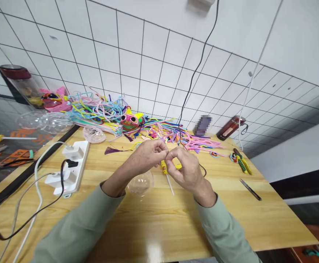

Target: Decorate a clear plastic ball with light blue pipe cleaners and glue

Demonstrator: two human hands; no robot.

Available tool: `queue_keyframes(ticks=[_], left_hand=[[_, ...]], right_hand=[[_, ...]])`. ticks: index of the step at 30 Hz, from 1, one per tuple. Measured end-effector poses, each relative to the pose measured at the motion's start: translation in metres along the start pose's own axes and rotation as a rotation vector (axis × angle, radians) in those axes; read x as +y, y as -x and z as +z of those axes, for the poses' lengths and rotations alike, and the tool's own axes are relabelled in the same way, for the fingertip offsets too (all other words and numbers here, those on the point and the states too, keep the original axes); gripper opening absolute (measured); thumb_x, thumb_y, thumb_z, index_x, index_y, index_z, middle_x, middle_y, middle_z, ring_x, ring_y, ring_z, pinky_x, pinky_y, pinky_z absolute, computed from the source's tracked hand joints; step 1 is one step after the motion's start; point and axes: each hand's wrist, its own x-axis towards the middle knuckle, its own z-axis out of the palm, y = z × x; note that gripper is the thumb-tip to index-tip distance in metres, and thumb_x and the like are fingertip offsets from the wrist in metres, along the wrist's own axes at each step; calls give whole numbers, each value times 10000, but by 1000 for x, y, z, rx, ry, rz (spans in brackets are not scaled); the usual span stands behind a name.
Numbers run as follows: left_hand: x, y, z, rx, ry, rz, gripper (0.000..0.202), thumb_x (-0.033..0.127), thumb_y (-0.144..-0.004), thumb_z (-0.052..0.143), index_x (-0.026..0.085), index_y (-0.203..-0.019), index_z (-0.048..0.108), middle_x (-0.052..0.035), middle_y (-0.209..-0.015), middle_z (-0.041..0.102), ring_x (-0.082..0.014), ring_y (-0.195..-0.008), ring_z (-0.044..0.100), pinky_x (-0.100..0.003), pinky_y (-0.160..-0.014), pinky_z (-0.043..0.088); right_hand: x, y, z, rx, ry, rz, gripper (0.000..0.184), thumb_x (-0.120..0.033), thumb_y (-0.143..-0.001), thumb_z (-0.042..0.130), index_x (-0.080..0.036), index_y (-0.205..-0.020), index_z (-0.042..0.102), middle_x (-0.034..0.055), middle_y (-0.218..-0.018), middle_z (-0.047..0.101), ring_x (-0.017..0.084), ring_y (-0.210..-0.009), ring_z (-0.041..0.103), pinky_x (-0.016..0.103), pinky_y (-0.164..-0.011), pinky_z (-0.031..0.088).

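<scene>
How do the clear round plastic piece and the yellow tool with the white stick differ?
The clear round plastic piece is see-through; the yellow tool is opaque. The clear piece is rounded, whereas the tool has a slim, straight white stick. Most of the clear piece shows, while the right hand partly hides the tool. Both lie on the wooden table.

Yel. tool part. hidden bhd R grip, dark obj. blurred
</scene>
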Motion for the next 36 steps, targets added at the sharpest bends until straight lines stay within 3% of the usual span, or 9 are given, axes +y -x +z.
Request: queue_keyframes(ticks=[5, 8, 12, 16, 21, 24, 30, 34, 36], left_hand=[[1, 1, 4, 91, 32, 60, 166, 334, -757, 626, 175, -802, 646, 21, -735, 624, -117, -661, 560, -230, -603, 449], [6, 6, 13, 105, 28, 86, 183, 357, -775, 671, 179, -795, 634, 34, -706, 599, -113, -647, 538, -230, -593, 420], [13, 15, 28, 7, 14, 132, 168, 337, -813, 663, 170, -793, 669, 7, -739, 663, -130, -694, 589, -247, -648, 445], [17, 25, 37, -28, 33, 164, 127, 273, -826, 613, 165, -798, 674, -4, -773, 684, -135, -733, 612, -249, -691, 463], [18, 36, 41, -43, 14, 130, 163, 301, -858, 619, 161, -831, 699, -15, -810, 702, -147, -776, 625, -250, -705, 464], [13, 40, 46, -30, -17, 104, 148, 293, -854, 613, 169, -823, 688, -8, -785, 687, -143, -739, 609, -248, -671, 457], [-11, 52, 32, 228, -199, 148, 150, 315, -919, 586, 198, -874, 670, -13, -830, 715, -166, -775, 655, -296, -745, 506], [-44, 68, 14, 466, -405, 192, 175, 330, -973, 540, 207, -912, 649, -85, -1042, 749, -250, -1067, 704, -426, -993, 543], [-62, 78, 12, 492, -453, 184, 254, 394, -962, 612, 192, -1110, 655, -140, -1255, 715, -302, -1273, 656, -513, -1136, 504]], right_hand=[[-19, 24, -9, -139, -138, 198, 145, -104, -952, 575, -241, -907, 572, -16, -796, 662, 148, -702, 639, 270, -667, 513], [-29, 39, -15, -22, -143, 266, 99, -197, -980, 682, -244, -991, 595, 4, -876, 687, 168, -797, 683, 292, -738, 564], [-33, 47, -16, 146, -27, 169, 240, -201, -962, 763, -259, -1145, 617, 28, -936, 720, 203, -866, 713, 343, -788, 600], [-35, 46, -16, 148, 80, 30, 193, -117, -987, 705, -263, -1097, 641, 41, -914, 744, 215, -870, 720, 355, -774, 601], [-40, 49, -16, 189, 112, 13, 235, -157, -996, 708, -226, -1200, 613, 63, -924, 736, 207, -814, 703, 346, -730, 598], [-41, 53, -13, 186, 150, -21, 161, -137, -985, 703, -237, -1067, 607, 46, -862, 713, 208, -791, 689, 334, -699, 576], [-38, 69, -8, 121, 38, 75, 187, -178, -1010, 693, -249, -888, 570, -5, -748, 668, 173, -674, 660, 296, -630, 544], [-20, 73, -16, 85, 43, 187, 56, -189, -1031, 667, -238, -1005, 673, 40, -891, 782, 192, -795, 754, 314, -730, 596], [-2, 73, -20, 81, 71, 240, 151, -181, -1057, 594, -235, -1131, 714, 81, -1054, 821, 216, -935, 788, 349, -833, 614]])
